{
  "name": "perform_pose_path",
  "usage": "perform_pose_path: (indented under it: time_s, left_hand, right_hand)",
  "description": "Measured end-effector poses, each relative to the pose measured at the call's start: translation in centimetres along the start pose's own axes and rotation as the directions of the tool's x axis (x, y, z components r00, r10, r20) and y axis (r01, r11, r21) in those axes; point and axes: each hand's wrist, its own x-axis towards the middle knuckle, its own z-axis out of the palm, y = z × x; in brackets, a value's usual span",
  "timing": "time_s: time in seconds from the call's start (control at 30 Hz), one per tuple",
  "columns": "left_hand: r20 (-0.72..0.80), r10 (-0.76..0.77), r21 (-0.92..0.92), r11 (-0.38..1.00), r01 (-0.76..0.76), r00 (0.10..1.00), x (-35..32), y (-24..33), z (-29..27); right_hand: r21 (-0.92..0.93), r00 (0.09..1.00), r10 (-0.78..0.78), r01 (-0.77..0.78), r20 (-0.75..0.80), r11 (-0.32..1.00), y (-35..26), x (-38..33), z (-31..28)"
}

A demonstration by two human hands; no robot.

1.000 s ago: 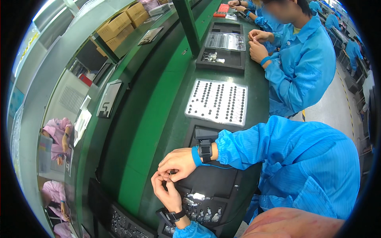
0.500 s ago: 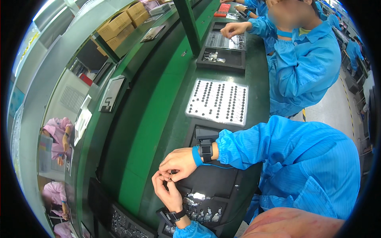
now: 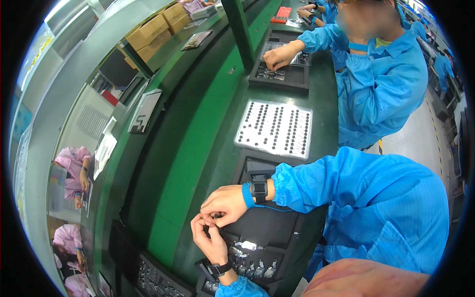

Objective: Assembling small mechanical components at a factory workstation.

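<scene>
My left hand [image 3: 212, 243] and my right hand [image 3: 225, 204] meet fingertip to fingertip over the left edge of a black tray [image 3: 267, 222]. Both are closed in a pinch. A small dark part [image 3: 216, 216] shows between the fingers; its kind is too small to tell, and the fingertips partly cover it. Each wrist wears a black strapped device, and the right one also a blue band [image 3: 247, 195]. Several small shiny metal pieces [image 3: 260, 269] lie in the near tray compartment, beside my left wrist.
Beyond my right arm lies a white tray [image 3: 247, 139] with rows of black round parts. Farther off, a co-worker's hand [image 3: 279, 57] reaches into another black tray [image 3: 294, 82]. A green post [image 3: 240, 34] rises from the bench. Another parts tray [image 3: 161, 287] sits at lower left.
The co-worker's hand has come down from the gridded tray to the metal pieces in the black tray. My hands keep the same pinch; the view has shifted slightly.
</scene>
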Motion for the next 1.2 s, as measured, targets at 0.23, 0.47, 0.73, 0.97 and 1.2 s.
perform_pose_path:
  time_s: [0.23,0.47,0.73,0.97,1.2]
  left_hand:
    - [-0.005,0.007,-0.021,1.000,-0.007,1.000,-0.4,-0.8,0.3]
    - [0.000,0.038,0.014,0.999,-0.038,0.999,-0.6,-0.9,0.1]
    - [0.016,0.048,0.019,0.999,-0.048,0.999,-0.4,-0.3,-0.1]
    - [0.008,0.059,-0.007,0.998,-0.059,0.998,-0.5,-1.0,0.0]
    - [0.000,0.044,-0.022,0.999,-0.044,0.999,-0.5,-0.8,0.0]
  right_hand:
    - [-0.016,1.000,-0.016,0.017,0.003,1.000,0.2,-0.4,0.4]
    - [-0.027,1.000,-0.021,0.022,0.020,0.999,0.3,-0.3,0.8]
    - [-0.027,0.999,-0.026,0.027,0.023,0.999,-0.2,-0.1,0.4]
    - [-0.026,0.999,-0.024,0.024,0.028,0.999,0.0,-0.2,0.7]
    - [0.008,1.000,0.008,-0.009,0.010,1.000,-0.3,0.0,0.6]
